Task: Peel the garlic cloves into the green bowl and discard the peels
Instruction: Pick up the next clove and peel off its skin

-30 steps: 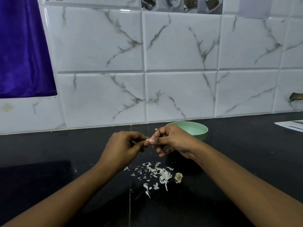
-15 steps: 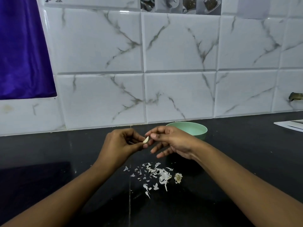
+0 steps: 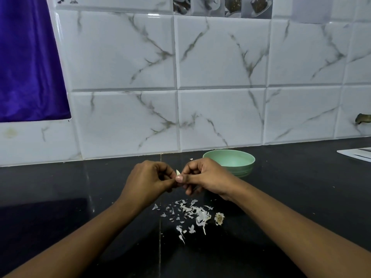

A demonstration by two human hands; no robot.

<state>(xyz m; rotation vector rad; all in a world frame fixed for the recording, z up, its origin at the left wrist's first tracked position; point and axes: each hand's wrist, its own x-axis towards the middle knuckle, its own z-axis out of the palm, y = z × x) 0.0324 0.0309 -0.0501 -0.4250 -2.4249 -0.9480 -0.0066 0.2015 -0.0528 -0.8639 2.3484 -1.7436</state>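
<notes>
At the far left a purple cloth [image 3: 28, 61] hung against the wall, its lower edge ending above the desk [image 3: 50, 187], a dark glossy slab. Behind the desk stood the white, marble-veined tile wall [image 3: 124, 57], with a strip of picture tiles [image 3: 220, 6] along the top.

The left forearm stretched from the lower left corner. The left hand [image 3: 146, 181] hung above the middle of the desk, fingers curled, its grip closed on the garlic clove [image 3: 178, 172]. The clove sat between the two hands. Only its pale pointed tip showed above the fingertips, which hid the rest. The right hand [image 3: 206, 177] met it from the other side, its grip pinching the same clove between thumb and curled forefinger, thumbnail toward the camera.

Below the hands a scatter of white peels [image 3: 192, 213] lay on the desk, with a dry root stub [image 3: 219, 218] just to their right. One stray flake [image 3: 191, 159] lay farther back, near the wall.

The green bowl [image 3: 244, 169] stood on the desk behind the right hand, which covered its near left side; what lay inside could not be told. Farther right a flat white sheet [image 3: 355, 154] lay at the frame's edge, and a small dark thing [image 3: 362, 118] stuck out of the wall above it.
</notes>
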